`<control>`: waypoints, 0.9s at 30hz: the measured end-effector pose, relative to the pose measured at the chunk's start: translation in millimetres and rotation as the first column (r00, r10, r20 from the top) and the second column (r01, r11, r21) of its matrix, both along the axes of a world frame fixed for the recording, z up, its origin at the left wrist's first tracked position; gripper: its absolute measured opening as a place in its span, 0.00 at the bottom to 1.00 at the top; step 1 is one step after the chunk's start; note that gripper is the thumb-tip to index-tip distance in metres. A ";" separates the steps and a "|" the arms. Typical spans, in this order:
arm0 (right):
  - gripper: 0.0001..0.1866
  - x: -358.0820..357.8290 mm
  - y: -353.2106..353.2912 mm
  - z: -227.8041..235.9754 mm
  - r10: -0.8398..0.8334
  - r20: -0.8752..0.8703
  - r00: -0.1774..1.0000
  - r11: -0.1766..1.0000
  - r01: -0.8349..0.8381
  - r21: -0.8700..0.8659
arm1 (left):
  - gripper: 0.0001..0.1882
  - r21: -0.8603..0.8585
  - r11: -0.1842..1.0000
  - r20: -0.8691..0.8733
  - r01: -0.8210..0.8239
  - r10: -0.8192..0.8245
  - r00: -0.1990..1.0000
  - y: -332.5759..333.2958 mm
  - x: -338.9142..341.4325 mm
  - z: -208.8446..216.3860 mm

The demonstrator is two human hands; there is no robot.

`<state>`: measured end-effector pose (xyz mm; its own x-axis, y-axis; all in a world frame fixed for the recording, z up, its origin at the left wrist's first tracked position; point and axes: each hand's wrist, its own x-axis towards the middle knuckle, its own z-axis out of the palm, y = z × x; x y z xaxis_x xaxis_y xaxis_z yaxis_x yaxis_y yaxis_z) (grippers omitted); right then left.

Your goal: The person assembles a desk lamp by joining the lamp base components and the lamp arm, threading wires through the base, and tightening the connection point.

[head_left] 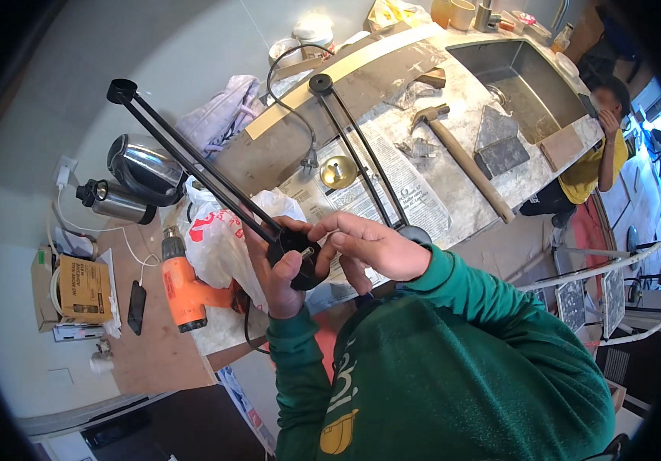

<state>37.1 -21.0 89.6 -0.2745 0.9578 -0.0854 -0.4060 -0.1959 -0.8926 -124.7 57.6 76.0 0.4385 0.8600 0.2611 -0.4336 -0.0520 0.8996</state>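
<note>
My left hand (278, 286) is wrapped round the cup end of a black fixture (311, 278). Two long thin black rods run from that cup up to the left, ending in a round black cap. Inside the cup a short metal stud shows near my left thumb. My right hand (380, 247) reaches over the cup's rim, fingers bent together; whatever they pinch is too small to make out. A second, similar black fixture (320, 84) lies on newspaper (415, 196) beyond my hands, next to a brass-coloured dish (337, 172).
An orange heat gun or drill (184, 288) and a plastic bag (219, 238) lie at left, near a kettle (146, 170), a flask (115, 201) and a phone (137, 309). A hammer (465, 157) rests before the sink (549, 84). Another person (584, 173) and a stepladder (615, 296) are at right.
</note>
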 end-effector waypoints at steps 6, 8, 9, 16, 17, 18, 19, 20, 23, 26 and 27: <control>0.16 2.7 2.5 -0.5 0.012 0.045 0.999 1.000 -0.013 0.018 | 0.50 -0.010 1.000 0.025 0.000 0.000 1.000 2.6 1.2 -3.0; 0.15 -5.3 4.1 -7.9 -0.163 0.030 0.986 0.981 0.159 0.112 | 0.49 -0.019 1.000 0.026 0.009 -0.008 1.000 2.6 2.4 -4.0; 0.14 -8.3 4.8 -10.0 -0.246 0.017 0.969 0.958 0.240 0.157 | 0.50 -0.039 0.999 0.051 0.023 -0.021 0.999 2.9 1.4 -4.2; 0.19 -2.7 2.8 -0.5 -0.031 -0.006 0.999 0.998 0.032 0.061 | 0.51 -0.102 0.991 0.160 0.085 -0.068 0.985 5.4 -3.7 -4.1; 0.19 -0.9 3.0 1.8 0.027 -0.018 0.999 0.999 -0.027 0.030 | 0.51 -0.115 0.989 0.172 0.091 -0.071 0.983 5.2 -4.5 -3.8; 0.19 -0.2 3.3 3.0 0.086 -0.033 0.996 0.996 -0.086 0.001 | 0.51 -0.123 0.987 0.183 0.098 -0.075 0.980 4.9 -4.2 -3.2; 0.18 -2.3 3.0 3.3 0.027 -0.022 0.999 0.999 -0.026 0.028 | 0.51 -0.131 0.986 0.194 0.106 -0.079 0.978 4.5 -3.4 -2.3; 0.18 -6.2 2.3 3.5 -0.033 -0.013 0.999 0.998 0.034 0.056 | 0.51 -0.139 0.984 0.205 0.113 -0.083 0.975 4.6 -3.5 -1.6; 0.16 -12.7 1.5 -3.5 -0.080 -0.038 0.996 0.987 0.084 0.134 | 0.50 -0.122 0.983 0.183 0.137 -0.114 0.976 7.8 -3.1 -5.5; 0.15 2.0 0.6 -7.1 -0.263 0.149 0.953 0.948 0.227 0.222 | 0.49 -0.099 0.989 0.206 0.111 -0.088 0.974 7.6 -9.5 -11.6; 0.15 14.0 4.8 -11.3 -0.408 0.275 0.870 0.892 0.316 0.324 | 0.48 -0.122 0.981 0.250 0.154 -0.120 0.961 6.5 -14.7 -11.9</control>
